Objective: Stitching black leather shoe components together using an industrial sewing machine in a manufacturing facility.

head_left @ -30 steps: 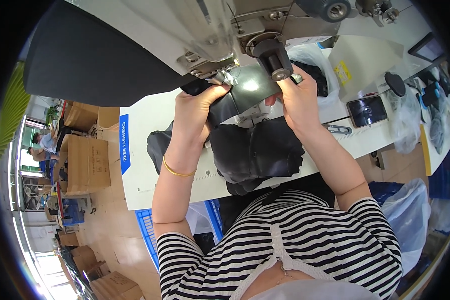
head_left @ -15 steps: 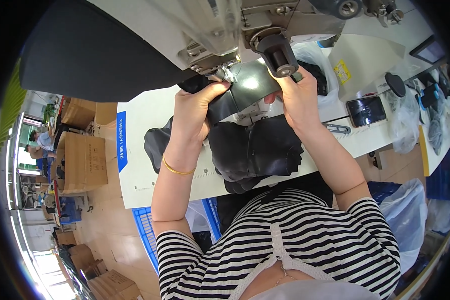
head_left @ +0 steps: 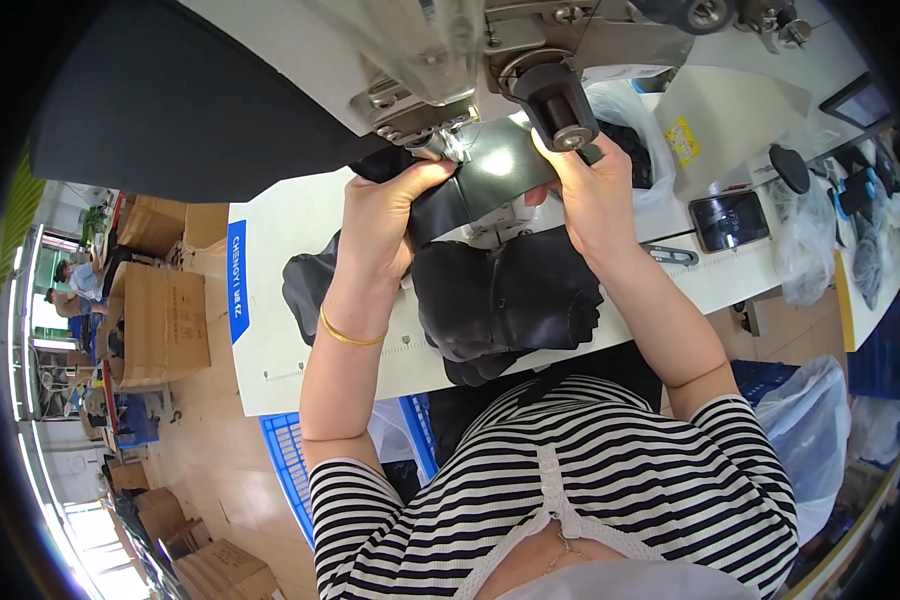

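Observation:
A shiny black leather-like piece stretches between my two hands, right beneath the lit presser foot of a sewing machine. My left hand grips its left end, thumb on top close to the foot and fingers underneath. At the other end my right hand holds the piece, thumb on top; some of its fingertips show below the edge. Just nearer to me, a stack of similar black pieces lies on the white table.
Left of the stack sits another black piece. A phone and small metal snips lie to the right, near plastic bags. Blue crates stand below the table edge. Cardboard boxes are on the floor at left.
The whole view has shifted slightly. Both hands keep their hold on the black piece, with hardly any movement at the presser foot.

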### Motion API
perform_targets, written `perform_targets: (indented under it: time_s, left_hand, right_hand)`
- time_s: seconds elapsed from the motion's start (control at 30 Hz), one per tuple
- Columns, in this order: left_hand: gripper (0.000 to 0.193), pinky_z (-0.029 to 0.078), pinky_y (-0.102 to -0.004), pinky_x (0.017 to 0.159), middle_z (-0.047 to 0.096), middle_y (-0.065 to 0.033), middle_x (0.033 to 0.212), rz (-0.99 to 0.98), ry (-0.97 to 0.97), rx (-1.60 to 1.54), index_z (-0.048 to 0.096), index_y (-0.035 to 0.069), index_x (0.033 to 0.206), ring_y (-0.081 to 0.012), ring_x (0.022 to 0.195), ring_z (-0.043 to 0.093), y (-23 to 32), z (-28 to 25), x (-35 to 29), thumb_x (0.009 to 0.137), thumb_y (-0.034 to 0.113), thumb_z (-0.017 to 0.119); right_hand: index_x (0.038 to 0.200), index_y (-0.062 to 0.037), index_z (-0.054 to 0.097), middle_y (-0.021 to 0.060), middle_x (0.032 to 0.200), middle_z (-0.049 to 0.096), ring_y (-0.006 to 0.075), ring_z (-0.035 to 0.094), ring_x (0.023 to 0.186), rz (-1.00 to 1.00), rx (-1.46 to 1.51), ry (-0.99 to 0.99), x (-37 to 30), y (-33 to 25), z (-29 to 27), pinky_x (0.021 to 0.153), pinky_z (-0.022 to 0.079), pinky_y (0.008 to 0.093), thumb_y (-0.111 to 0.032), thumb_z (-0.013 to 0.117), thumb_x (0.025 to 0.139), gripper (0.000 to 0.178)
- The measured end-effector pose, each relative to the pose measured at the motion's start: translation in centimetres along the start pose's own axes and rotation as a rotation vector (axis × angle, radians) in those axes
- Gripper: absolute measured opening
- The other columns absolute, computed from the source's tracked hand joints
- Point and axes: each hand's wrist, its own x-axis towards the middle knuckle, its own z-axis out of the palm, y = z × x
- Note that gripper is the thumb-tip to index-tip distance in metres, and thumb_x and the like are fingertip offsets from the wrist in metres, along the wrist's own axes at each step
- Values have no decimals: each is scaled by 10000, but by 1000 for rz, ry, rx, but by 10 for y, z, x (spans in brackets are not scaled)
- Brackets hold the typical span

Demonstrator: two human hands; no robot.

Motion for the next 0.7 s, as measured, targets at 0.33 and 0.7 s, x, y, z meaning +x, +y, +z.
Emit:
perform_targets:
  time_s: [0.33, 0.7]
  left_hand:
    - [90, 545, -274, 671, 653, -81, 817, -2, -6, 2, 651, -27, 823, -152, 719, 634, -1, -3, 3, 747, -73, 667]
    - [90, 543, -276, 694, 658, -85, 828, -8, -7, 19, 653, -28, 828, -158, 743, 639, -1, -5, 2, 755, -81, 658]
  right_hand:
    - [948, 51, 621, 61, 710, 616, 115, 563, 499, 4, -19, 15, 1, 0, 1, 465, 454, 233, -113, 585, 895, 175]
    - [944, 50, 619, 57, 702, 617, 99, 558, 500, 23, -27, 18, 1, -4, 1, 458, 442, 221, -115, 592, 893, 175]
